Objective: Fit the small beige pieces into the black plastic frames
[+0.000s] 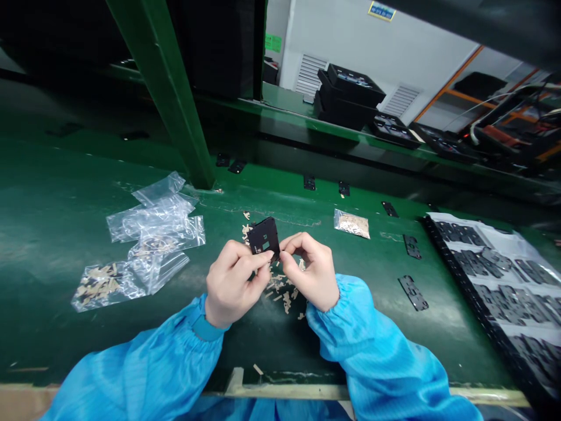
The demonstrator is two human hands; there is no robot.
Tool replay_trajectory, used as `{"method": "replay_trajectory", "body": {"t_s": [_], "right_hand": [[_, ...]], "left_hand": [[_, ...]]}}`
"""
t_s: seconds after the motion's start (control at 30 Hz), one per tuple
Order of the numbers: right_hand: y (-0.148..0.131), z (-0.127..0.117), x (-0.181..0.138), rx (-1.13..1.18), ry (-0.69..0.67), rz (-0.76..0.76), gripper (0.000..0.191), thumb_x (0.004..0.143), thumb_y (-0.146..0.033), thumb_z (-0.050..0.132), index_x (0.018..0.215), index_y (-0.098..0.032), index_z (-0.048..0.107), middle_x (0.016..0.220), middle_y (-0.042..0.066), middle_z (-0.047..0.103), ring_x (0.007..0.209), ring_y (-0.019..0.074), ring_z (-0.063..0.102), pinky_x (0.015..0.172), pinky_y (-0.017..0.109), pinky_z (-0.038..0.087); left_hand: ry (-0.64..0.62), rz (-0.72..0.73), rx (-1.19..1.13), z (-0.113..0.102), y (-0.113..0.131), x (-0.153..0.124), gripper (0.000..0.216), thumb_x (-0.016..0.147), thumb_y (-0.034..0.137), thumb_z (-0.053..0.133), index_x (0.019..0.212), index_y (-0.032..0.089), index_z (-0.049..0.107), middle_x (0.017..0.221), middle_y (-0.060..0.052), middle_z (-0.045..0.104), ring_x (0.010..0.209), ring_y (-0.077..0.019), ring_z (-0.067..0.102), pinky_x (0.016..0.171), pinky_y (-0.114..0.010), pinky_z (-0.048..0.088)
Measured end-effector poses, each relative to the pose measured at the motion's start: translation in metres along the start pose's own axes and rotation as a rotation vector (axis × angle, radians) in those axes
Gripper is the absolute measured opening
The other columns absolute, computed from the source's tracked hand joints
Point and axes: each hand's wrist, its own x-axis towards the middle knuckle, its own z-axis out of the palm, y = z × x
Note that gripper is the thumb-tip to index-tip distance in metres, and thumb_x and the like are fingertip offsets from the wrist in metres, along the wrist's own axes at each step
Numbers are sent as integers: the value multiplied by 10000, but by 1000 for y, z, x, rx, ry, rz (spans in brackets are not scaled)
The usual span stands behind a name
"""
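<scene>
A small black flat part [263, 237] with cut-outs is held up over the green bench between both hands. My left hand [234, 283] is closed, pinching the part's lower edge with thumb and fingers. My right hand [309, 269] is closed too, its fingertips pinched at the part's lower right corner. Under the hands lies a scatter of small tan strips [280, 289]. Both arms wear blue sleeves.
Clear plastic bags [153, 225], some with tan strips [99, 285], lie at the left. A small bag of strips [351, 223] lies ahead right. Loose black parts [412, 292] and a tray of black parts [504, 280] are at right. A green post [170, 99] rises ahead.
</scene>
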Motion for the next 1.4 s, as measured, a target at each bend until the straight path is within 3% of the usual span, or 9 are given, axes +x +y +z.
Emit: {"method": "replay_trajectory", "body": {"t_s": [0.9, 1.4], "right_hand": [[1, 3, 0, 53, 13, 33, 124, 725, -112, 522, 657, -194, 458, 683, -4, 565, 622, 110, 535, 589, 239, 453], [-4, -5, 6, 485, -106, 389, 134, 707, -225, 616, 636, -163, 521, 683, -12, 574, 575, 87, 572, 566, 219, 477]], "left_hand": [[1, -67, -109, -1, 0, 0, 208, 698, -1, 618, 847, 145, 609, 684, 14, 450, 605, -80, 461, 511, -197, 395], [-2, -46, -95, -1, -2, 2, 208, 697, -5, 615, 840, 146, 610, 682, 13, 448, 615, -84, 466, 518, -198, 404]]}}
